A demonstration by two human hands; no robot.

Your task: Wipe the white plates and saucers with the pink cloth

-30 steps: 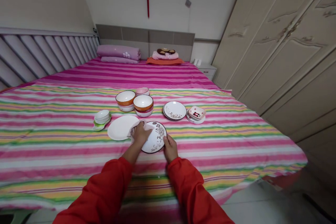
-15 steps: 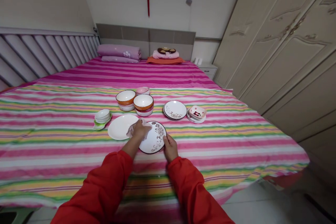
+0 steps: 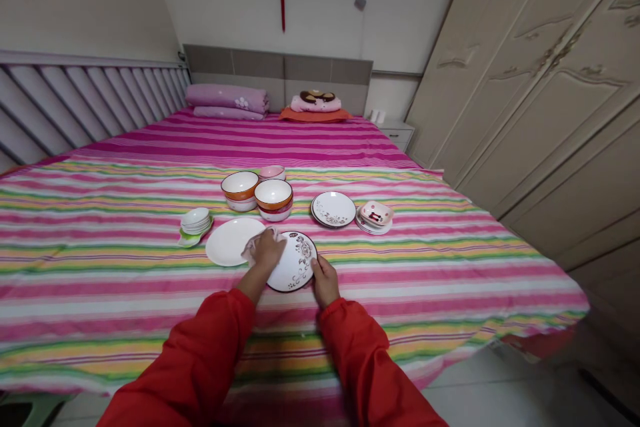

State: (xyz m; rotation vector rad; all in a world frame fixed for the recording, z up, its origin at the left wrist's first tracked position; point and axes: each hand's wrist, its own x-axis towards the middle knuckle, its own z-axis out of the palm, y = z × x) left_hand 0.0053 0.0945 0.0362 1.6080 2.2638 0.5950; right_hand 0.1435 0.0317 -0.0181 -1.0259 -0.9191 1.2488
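Through the head camera, the left hand (image 3: 267,252) is curling closed over a pale cloth (image 3: 253,251), pressing it onto a white plate with a dark floral pattern (image 3: 299,265), while the right hand (image 3: 325,282) is bracing that plate's near right rim, apparently keeping it from sliding, though how firmly its loosely bent fingers are gripping is hard to tell. The plate is lying flat on a striped bedspread (image 3: 125,280), just right of a plain white plate (image 3: 229,241), leaving the bowls (image 3: 273,195) well beyond the hands' working space.
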